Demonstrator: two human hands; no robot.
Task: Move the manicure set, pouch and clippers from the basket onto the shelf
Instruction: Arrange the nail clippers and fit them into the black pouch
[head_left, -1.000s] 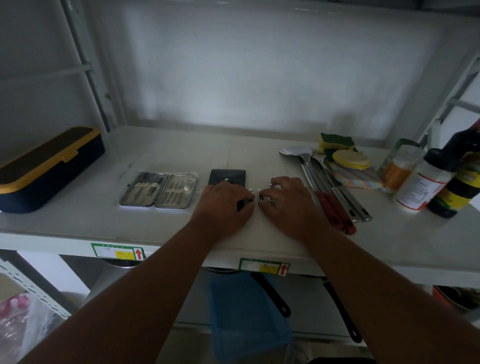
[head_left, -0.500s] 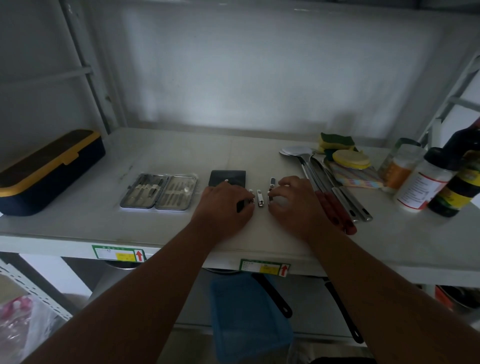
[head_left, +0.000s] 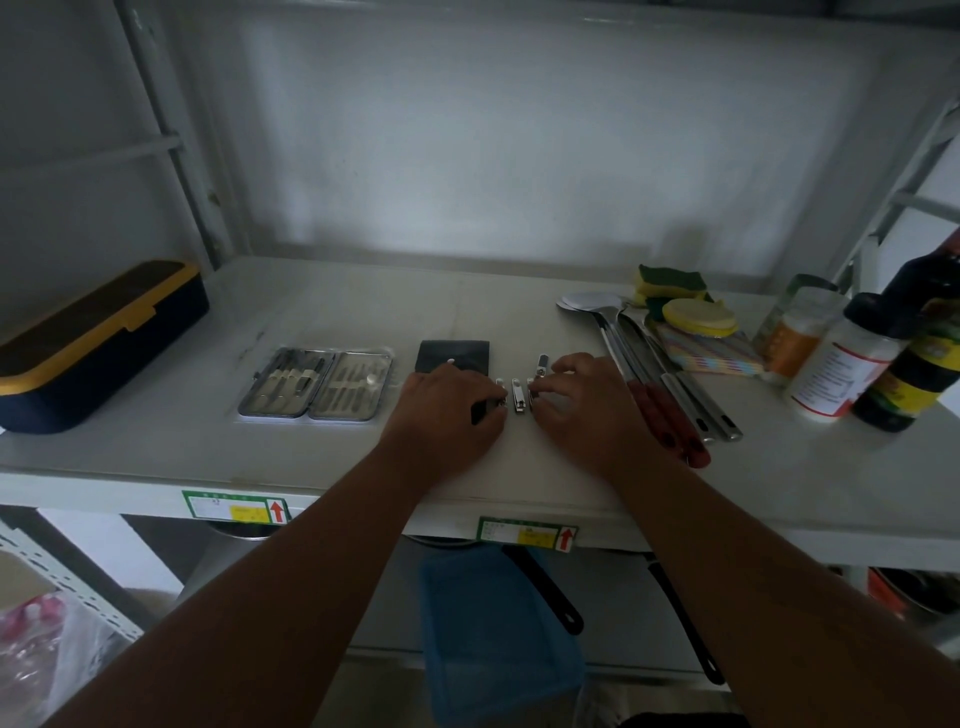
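Note:
On the white shelf (head_left: 519, 483) lies the open manicure set (head_left: 314, 385), metal tools in both halves. To its right is the flat black pouch (head_left: 454, 354). Right of the pouch, small silver nail clippers stand in a row: one (head_left: 518, 396) lies free between my hands and another (head_left: 543, 362) lies a little further back. My left hand (head_left: 447, 415) pinches the leftmost clipper (head_left: 501, 391), with a dark piece under its thumb. My right hand (head_left: 576, 402) has its fingertips closed on the clipper (head_left: 533, 391) at the right of the row.
A navy box with a yellow lid (head_left: 88, 343) sits far left. Ladles and red-handled utensils (head_left: 660, 384), sponges (head_left: 675, 296), and bottles (head_left: 841, 364) crowd the right. A blue container (head_left: 498, 629) and pan handles are under the shelf.
My hands have drawn slightly apart, the right one sliding right, which uncovered the middle clipper and the one behind it. Set and pouch have not moved.

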